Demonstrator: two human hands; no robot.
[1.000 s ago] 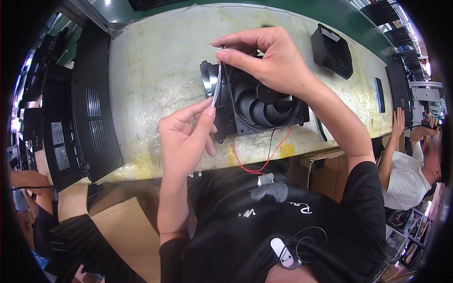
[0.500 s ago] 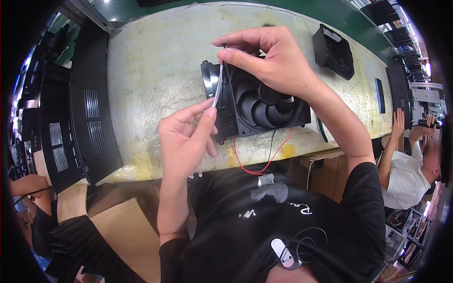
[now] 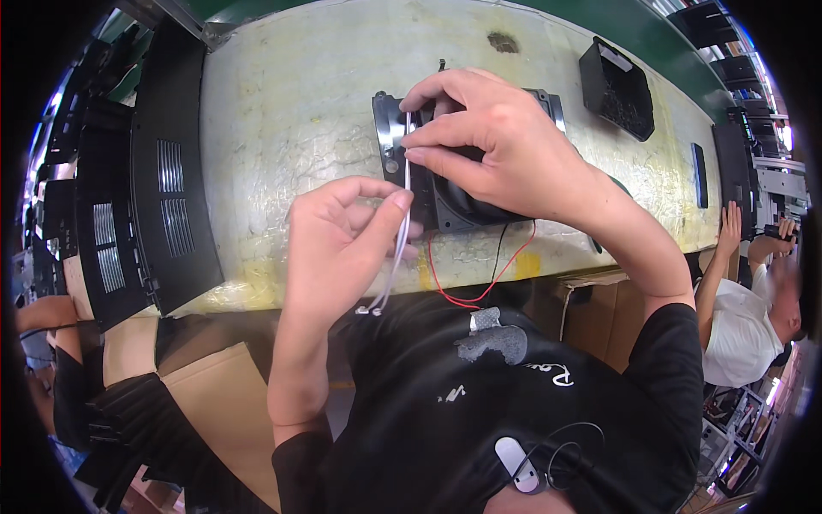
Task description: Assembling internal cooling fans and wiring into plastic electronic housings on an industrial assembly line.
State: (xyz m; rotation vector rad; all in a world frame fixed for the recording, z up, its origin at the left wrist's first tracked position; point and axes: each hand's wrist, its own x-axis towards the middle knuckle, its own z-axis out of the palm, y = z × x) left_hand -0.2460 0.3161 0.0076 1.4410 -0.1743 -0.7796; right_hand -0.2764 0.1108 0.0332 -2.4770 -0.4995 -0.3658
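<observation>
Pale, thin wires (image 3: 396, 270) run nearly upright between my two hands, over the left edge of a black fan unit (image 3: 449, 218). My left hand (image 3: 334, 240) pinches them with thumb and forefinger, and their small light connector ends hang below it. Higher up, my right hand (image 3: 509, 146) is closed on the same wires and covers much of the fan. A red wire (image 3: 438, 287) and a black wire loop from the unit's near side past the table's edge. A small black tip stands up beyond my right fingers.
At the far right of the table (image 3: 291, 103) is a black bin (image 3: 620, 94) of small dark pieces. A dark flat slab (image 3: 699, 176) lies near another person's hand (image 3: 729, 227). Slotted black panels (image 3: 175, 206) stand on the left. Cardboard boxes (image 3: 595, 313) sit below the near edge.
My right hand has shifted lower along the wires, its fingers changing position. The wires now stand more upright, and more of their connector ends shows below my left hand.
</observation>
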